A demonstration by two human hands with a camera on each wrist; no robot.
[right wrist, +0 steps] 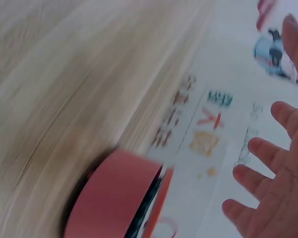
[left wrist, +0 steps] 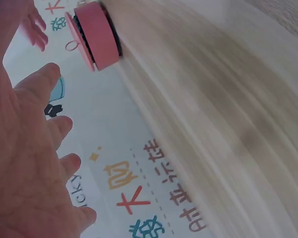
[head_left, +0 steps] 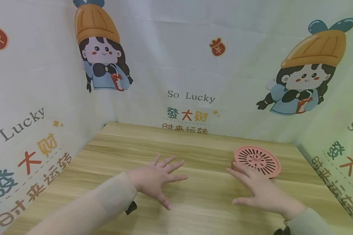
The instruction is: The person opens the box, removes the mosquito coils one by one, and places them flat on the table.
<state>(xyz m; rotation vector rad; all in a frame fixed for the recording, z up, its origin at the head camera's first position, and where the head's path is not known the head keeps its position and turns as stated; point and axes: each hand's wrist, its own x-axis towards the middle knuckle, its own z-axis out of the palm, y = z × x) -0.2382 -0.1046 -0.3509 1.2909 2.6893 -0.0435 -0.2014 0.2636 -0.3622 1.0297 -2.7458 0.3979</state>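
Note:
A round pink container (head_left: 257, 160) with a slotted lid stands on the right part of the wooden table. In the left wrist view its pink side wall (left wrist: 97, 34) and a small ring on the lid show. My left hand (head_left: 156, 179) hovers over the middle of the table, fingers spread, holding nothing. My right hand (head_left: 257, 189) is in front of the container and covers part of its near edge in the head view; its fingers are extended and hold nothing. In the right wrist view the container (right wrist: 114, 198) appears apart from the fingers.
The wood-grain table (head_left: 164, 140) is bounded at the back and both sides by white printed cloth (head_left: 170, 58) with cartoon figures and lettering. Dark wrist-worn pieces (head_left: 131, 208) sit under the sleeves.

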